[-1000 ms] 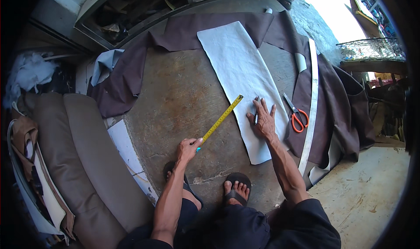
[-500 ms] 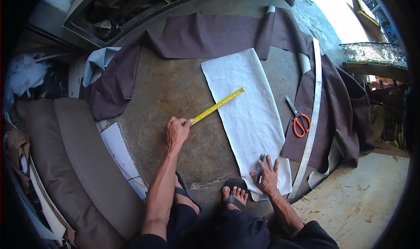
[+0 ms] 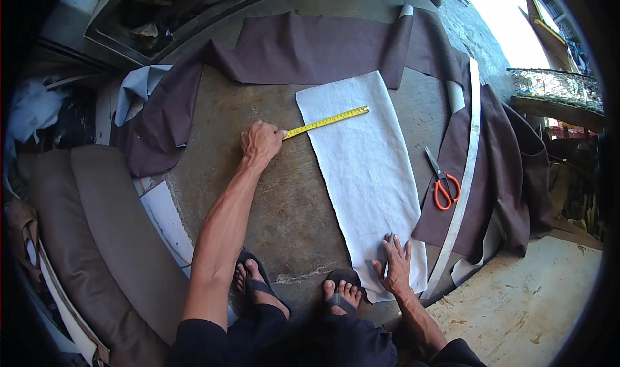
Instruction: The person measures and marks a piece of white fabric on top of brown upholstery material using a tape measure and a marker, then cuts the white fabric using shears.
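A long white sheet of fabric (image 3: 365, 167) lies on the concrete floor (image 3: 271, 180). My left hand (image 3: 260, 141) is stretched far out, left of the sheet's far end, shut on a yellow tape measure (image 3: 329, 120) whose blade reaches right across the sheet's upper part. My right hand (image 3: 395, 264) presses flat on the sheet's near corner, fingers spread, with a thin dark pen-like object under them. My sandalled feet (image 3: 339, 293) stand just below the sheet.
Orange-handled scissors (image 3: 441, 181) lie right of the sheet on dark brown fabric (image 3: 310, 47). A long pale strip (image 3: 466, 154) runs along the right. A brown cushioned seat (image 3: 116, 238) lies at the left. Clutter sits under a frame (image 3: 161, 18) at the top.
My left hand moved the tape measure farther away, toward the sheet's far end. My right hand slid from mid-sheet to the near corner and stays there.
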`<state>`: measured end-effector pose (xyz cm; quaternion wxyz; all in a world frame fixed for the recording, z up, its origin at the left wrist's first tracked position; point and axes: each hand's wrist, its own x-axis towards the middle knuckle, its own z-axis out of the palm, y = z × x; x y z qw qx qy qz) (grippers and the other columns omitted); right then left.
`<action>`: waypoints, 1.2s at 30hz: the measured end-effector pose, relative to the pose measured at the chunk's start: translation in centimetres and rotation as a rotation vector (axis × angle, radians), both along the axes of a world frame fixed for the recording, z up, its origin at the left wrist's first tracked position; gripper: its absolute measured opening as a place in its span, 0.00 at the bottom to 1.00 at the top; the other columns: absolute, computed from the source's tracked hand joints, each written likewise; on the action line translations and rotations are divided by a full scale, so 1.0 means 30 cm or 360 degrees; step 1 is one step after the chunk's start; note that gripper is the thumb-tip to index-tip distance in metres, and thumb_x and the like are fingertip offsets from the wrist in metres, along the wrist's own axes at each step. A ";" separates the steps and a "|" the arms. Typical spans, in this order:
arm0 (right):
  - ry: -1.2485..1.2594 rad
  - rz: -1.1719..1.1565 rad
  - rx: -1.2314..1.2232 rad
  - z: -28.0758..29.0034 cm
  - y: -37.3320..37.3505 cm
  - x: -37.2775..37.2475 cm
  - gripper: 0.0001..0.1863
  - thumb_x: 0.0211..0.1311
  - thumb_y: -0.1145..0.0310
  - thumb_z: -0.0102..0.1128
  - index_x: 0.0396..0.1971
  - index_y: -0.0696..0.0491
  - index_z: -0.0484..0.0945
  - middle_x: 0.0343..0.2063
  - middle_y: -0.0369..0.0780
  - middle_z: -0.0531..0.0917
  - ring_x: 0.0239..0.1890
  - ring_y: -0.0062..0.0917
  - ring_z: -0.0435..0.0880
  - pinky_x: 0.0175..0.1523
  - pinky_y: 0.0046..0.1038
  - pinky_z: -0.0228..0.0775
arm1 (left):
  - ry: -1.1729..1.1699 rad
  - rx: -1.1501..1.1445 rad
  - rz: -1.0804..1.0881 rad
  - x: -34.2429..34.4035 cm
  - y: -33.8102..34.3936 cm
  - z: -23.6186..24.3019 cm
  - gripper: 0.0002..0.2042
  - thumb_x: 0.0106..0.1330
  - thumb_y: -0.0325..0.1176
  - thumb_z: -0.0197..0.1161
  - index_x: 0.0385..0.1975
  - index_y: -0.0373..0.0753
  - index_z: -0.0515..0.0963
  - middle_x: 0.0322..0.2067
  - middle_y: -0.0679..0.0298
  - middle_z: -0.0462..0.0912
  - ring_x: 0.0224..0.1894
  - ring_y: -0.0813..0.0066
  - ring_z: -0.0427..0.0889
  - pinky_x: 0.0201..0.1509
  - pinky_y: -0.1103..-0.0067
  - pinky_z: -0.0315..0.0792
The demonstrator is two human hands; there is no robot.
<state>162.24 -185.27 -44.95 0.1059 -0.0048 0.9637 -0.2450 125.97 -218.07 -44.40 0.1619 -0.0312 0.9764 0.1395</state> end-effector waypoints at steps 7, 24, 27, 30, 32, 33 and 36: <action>0.0208 -0.0459 -0.0685 0.111 0.017 -0.360 0.18 0.69 0.61 0.62 0.51 0.58 0.81 0.37 0.45 0.87 0.41 0.34 0.85 0.50 0.30 0.74 | 0.0092 0.0047 -0.0059 -0.014 0.023 -0.018 0.17 0.65 0.51 0.65 0.35 0.43 0.89 0.45 0.52 0.83 0.51 0.53 0.81 0.58 0.55 0.70; 0.0079 -0.0710 -0.0959 -0.077 0.143 -1.279 0.20 0.64 0.56 0.57 0.45 0.54 0.85 0.32 0.40 0.89 0.35 0.23 0.87 0.43 0.26 0.77 | 0.0038 -0.0002 -0.0106 -0.052 0.039 -0.031 0.15 0.63 0.47 0.67 0.33 0.40 0.88 0.43 0.50 0.83 0.47 0.50 0.83 0.56 0.56 0.70; 0.0070 -0.0665 -0.0875 -0.079 0.147 -1.272 0.19 0.62 0.58 0.57 0.44 0.54 0.86 0.32 0.40 0.89 0.36 0.22 0.87 0.44 0.26 0.77 | 0.0015 -0.0043 -0.0102 -0.053 0.057 -0.019 0.17 0.63 0.51 0.66 0.34 0.42 0.89 0.44 0.50 0.85 0.51 0.52 0.82 0.58 0.55 0.72; 0.0106 -0.0672 -0.0811 -0.052 0.137 -1.263 0.19 0.62 0.57 0.56 0.43 0.54 0.87 0.32 0.40 0.89 0.36 0.23 0.88 0.45 0.26 0.77 | 0.0090 -0.0006 -0.0150 -0.054 0.070 -0.024 0.16 0.63 0.48 0.67 0.33 0.40 0.88 0.42 0.50 0.83 0.46 0.50 0.84 0.53 0.56 0.70; 0.0054 -0.0629 -0.0743 -0.038 0.129 -1.265 0.20 0.62 0.57 0.56 0.43 0.54 0.87 0.31 0.41 0.89 0.37 0.24 0.88 0.46 0.27 0.77 | 0.0048 -0.0018 -0.0125 -0.054 0.066 -0.022 0.15 0.63 0.48 0.67 0.33 0.41 0.88 0.41 0.50 0.83 0.46 0.50 0.83 0.53 0.56 0.71; 0.0036 -0.0623 -0.0749 -0.053 0.127 -1.276 0.20 0.61 0.56 0.56 0.43 0.53 0.87 0.32 0.41 0.89 0.37 0.26 0.88 0.46 0.28 0.77 | 0.0058 0.0017 -0.0149 -0.053 0.067 -0.019 0.15 0.63 0.48 0.67 0.33 0.41 0.88 0.41 0.50 0.83 0.46 0.50 0.83 0.53 0.56 0.71; -0.0007 -0.0598 -0.0641 -0.028 0.096 -1.281 0.20 0.61 0.56 0.56 0.43 0.52 0.87 0.31 0.41 0.89 0.36 0.27 0.88 0.47 0.28 0.77 | 0.0102 -0.0041 -0.0126 -0.043 0.049 -0.011 0.15 0.63 0.48 0.67 0.32 0.42 0.89 0.41 0.50 0.83 0.45 0.50 0.83 0.53 0.56 0.71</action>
